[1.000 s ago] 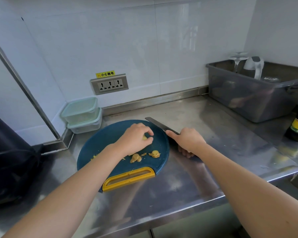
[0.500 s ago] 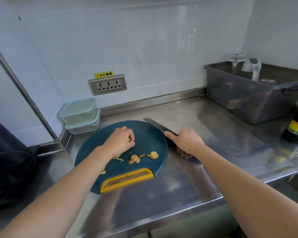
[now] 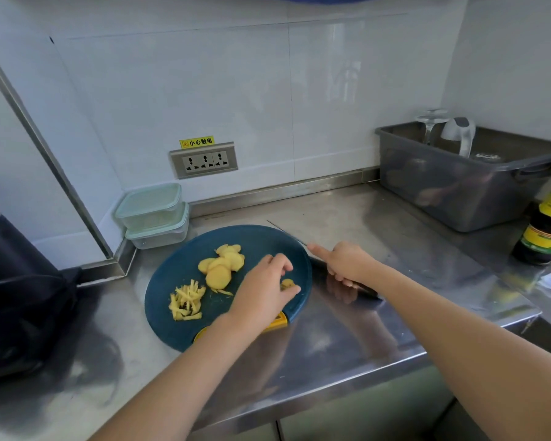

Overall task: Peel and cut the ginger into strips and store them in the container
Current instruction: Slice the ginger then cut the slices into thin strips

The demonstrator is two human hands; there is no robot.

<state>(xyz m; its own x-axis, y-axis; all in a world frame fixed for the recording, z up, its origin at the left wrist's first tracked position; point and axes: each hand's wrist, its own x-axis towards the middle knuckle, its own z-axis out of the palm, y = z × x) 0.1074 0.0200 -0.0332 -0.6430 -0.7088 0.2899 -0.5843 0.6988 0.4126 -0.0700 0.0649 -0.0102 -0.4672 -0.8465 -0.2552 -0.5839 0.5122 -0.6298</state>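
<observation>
Your left hand point(image 3: 264, 283) pinches a small ginger piece point(image 3: 287, 283) on the cutting board point(image 3: 258, 238); your right hand point(image 3: 347, 262) grips the knife point(image 3: 365, 289). The piece looks light, firm and probably wet, so hold its sides.

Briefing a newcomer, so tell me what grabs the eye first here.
Yellow ginger slices and ginger strips stand out on the round blue cutting board. At its right edge the left hand pinches a small ginger piece; beside it the right hand grips a knife.
</observation>
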